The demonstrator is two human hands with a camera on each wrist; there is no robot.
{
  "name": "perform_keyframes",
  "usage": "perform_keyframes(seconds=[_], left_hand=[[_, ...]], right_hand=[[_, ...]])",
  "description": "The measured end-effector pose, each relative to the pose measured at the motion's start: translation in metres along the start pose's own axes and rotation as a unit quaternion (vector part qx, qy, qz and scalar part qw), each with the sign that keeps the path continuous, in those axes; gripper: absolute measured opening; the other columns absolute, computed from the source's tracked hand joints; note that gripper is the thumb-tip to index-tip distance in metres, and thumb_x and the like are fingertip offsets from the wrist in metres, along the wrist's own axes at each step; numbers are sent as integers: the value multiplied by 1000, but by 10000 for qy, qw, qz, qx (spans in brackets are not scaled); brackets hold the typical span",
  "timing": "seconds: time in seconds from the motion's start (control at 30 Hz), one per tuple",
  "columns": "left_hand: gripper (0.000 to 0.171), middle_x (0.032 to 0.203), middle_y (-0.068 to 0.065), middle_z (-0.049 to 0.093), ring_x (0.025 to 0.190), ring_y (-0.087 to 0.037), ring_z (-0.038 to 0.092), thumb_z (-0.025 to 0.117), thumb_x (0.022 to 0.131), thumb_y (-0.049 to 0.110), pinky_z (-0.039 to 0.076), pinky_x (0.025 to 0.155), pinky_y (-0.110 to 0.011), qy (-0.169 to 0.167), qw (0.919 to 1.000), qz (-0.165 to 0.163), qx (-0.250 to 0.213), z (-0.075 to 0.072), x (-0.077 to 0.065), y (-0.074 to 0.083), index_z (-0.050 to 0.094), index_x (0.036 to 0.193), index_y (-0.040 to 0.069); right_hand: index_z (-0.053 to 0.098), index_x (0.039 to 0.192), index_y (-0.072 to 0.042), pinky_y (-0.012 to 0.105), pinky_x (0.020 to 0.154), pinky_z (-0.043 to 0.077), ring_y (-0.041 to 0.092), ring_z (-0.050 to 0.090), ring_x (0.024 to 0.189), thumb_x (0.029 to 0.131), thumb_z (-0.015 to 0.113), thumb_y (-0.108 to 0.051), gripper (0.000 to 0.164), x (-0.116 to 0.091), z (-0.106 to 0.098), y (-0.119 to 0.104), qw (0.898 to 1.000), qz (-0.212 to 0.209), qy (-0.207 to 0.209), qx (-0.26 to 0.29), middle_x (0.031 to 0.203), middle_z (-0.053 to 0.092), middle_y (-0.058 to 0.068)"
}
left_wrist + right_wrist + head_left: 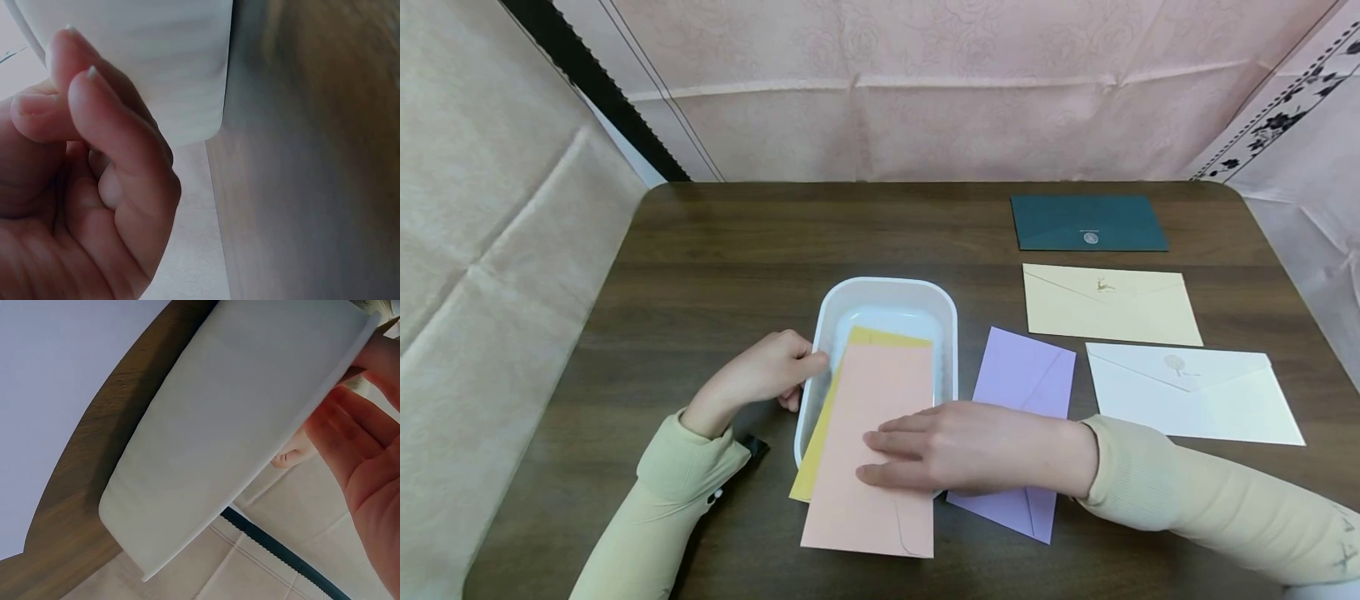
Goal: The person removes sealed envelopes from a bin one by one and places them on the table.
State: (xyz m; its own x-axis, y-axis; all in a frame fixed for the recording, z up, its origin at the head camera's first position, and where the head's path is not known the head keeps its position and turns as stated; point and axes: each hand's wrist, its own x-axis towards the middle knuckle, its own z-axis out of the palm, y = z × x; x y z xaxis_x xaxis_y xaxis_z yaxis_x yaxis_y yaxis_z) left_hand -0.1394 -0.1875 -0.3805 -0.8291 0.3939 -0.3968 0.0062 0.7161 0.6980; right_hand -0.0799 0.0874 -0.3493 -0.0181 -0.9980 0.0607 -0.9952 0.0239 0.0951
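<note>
A white plastic tub (943, 321) stands mid-table, with a pink envelope (865, 517) and a yellow envelope (820, 450) lying across its top and jutting past the near rim. On the pink envelope rests my right hand (925, 446), palm down with its fingers stretched out. My left hand (767, 371) holds the tub's left rim, thumb over the edge and the other fingers curled outside. Those curled fingers show large beside the tub's wall (181, 81) in the left wrist view. Partly under my right forearm lies a purple envelope (1022, 375).
To the right, a dark green envelope (1090, 221), a cream envelope (1105, 308) and a white envelope (1195, 396) lie in a column from back to front. Pale cloth (925, 125) hangs behind the brown wooden table (700, 275).
</note>
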Motion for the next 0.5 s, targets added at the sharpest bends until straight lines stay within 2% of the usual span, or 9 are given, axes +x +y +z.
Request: perform_keyframes(seconds=[0.13, 0.5], left_hand=[[40, 45, -6, 52, 41, -19, 52, 47, 91, 24, 46, 49, -33, -21, 10000, -9, -23, 0, 0, 0, 55, 57, 5], [41, 44, -6, 51, 42, -19, 53, 47, 91, 25, 45, 48, -31, -13, 10000, 4, 10, 0, 0, 0, 55, 56, 5]], right_hand=[[53, 134, -19, 27, 96, 40, 14, 51, 120, 81, 66, -12, 55, -1, -3, -1, 10000, -74, 44, 15, 131, 56, 4], [57, 131, -20, 26, 99, 37, 15, 52, 118, 86, 62, -16, 45, -1, -9, -8, 9988, -307, 200, 317, 127, 59, 4]])
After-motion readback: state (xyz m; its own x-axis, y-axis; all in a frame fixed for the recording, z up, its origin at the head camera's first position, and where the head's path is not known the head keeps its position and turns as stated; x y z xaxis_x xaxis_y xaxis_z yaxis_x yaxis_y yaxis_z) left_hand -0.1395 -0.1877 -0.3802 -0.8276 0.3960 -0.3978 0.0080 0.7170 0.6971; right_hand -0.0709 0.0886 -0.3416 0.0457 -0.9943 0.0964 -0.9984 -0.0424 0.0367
